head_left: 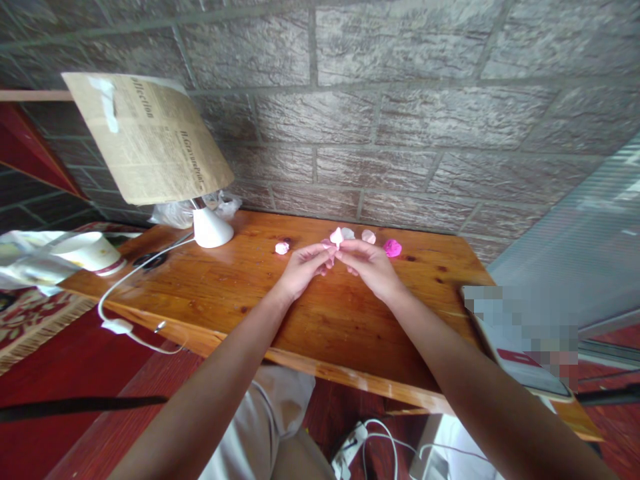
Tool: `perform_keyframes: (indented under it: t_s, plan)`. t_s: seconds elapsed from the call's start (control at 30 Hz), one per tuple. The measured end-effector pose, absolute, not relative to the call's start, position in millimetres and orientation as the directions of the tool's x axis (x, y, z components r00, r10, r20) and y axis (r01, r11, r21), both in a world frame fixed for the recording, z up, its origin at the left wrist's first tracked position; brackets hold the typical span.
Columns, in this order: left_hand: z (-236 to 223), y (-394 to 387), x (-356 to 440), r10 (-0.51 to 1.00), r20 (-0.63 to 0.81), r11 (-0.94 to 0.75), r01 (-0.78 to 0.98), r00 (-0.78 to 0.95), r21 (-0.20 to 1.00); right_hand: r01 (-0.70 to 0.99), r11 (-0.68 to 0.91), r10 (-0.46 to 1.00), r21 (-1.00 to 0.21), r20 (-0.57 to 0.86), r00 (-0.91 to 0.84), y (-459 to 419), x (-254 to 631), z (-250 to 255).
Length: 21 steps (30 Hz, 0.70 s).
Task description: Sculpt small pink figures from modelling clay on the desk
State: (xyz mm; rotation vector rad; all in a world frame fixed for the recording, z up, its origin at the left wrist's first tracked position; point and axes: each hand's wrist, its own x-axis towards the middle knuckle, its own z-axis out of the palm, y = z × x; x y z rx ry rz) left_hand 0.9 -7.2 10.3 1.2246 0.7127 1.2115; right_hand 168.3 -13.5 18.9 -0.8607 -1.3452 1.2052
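Note:
Above the wooden table (320, 313), my left hand (306, 267) and my right hand (367, 265) meet with fingertips pinched together. Between them they hold a small pale pink clay-like piece (337, 237) with a pointed top. Part of it is hidden by my fingers. Behind the hands lie a whitish lump (348, 233) and a peach-pink lump (369, 237). A bright magenta lump (393, 248) sits just right of my right hand, and a light pink lump (282, 248) rests left of my left hand.
A lamp (213, 229) with a printed paper shade stands at the back left, its white cord (115, 283) hanging over the front edge. Dark scissors (149, 261) and a paper cup (95, 252) lie farther left. A flat tablet-like device (520, 353) is at the right end.

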Motion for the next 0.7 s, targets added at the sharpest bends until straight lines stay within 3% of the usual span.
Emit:
perform_keyframes:
  t_s: [0.23,0.7]
  plan:
    - [12.8,-8.2,0.4,0.938,0.171,-0.066,-0.328,0.301,0.942,-0.149,0.215,0.954,-0.965,0.240,-0.177,-12.1,170.4,18.6]
    - [10.6,-7.8,1.2,0.946,0.247,-0.178,-0.302,0.209,0.937,-0.119,0.190,0.965,-0.974,0.208,-0.160,-14.2,169.9,19.2]
